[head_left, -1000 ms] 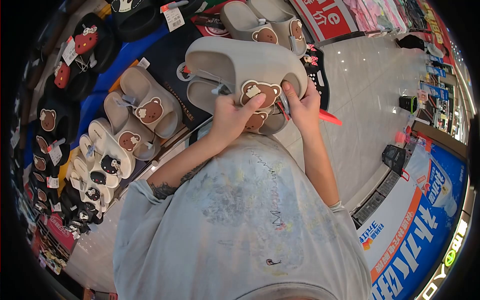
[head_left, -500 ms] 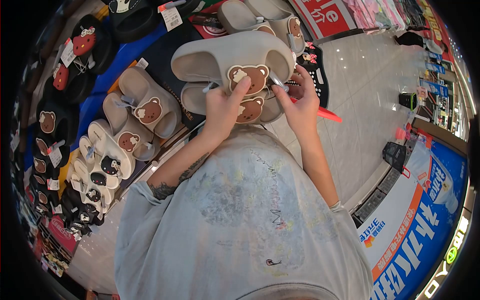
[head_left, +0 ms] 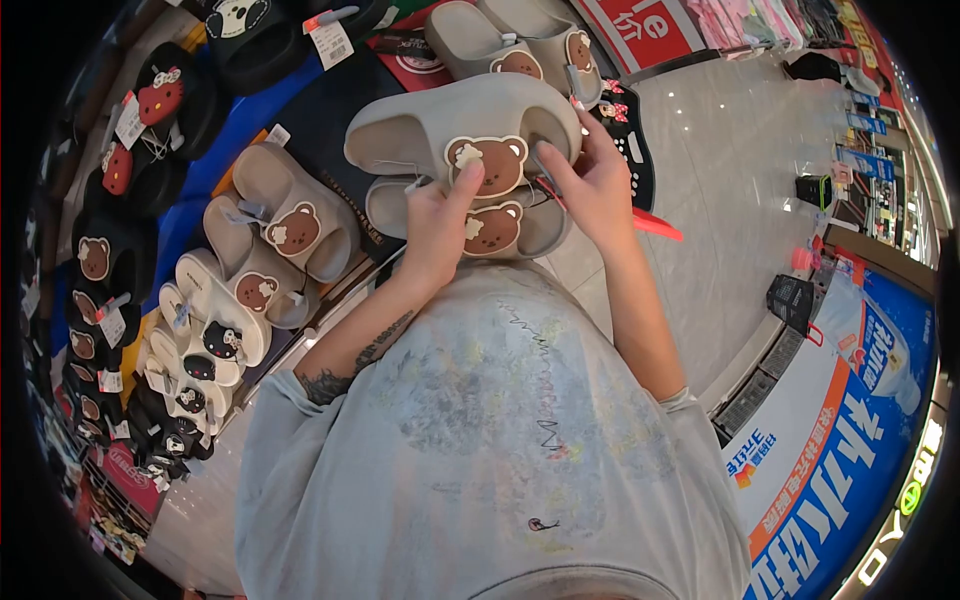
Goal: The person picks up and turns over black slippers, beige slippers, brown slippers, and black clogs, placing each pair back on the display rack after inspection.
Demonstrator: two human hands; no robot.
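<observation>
Your widest open room is over the tiled floor [head_left: 710,190], right of centre, though a red strip [head_left: 657,223] juts beside your right hand [head_left: 595,180]. Displayed slippers [head_left: 294,229] obstruct centre-left; another pair [head_left: 482,38] crowds top centre, behind the held slippers [head_left: 497,155].

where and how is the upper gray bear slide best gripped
The upper gray bear slide is probably best gripped by its toe rim, coming from the right: thumb in the toe opening, fingers around the outside. That end is thick and rounded, its opening faces the wearer, and the right hand is beside it; the left hand's thumb covers part of the bear badge.
</observation>
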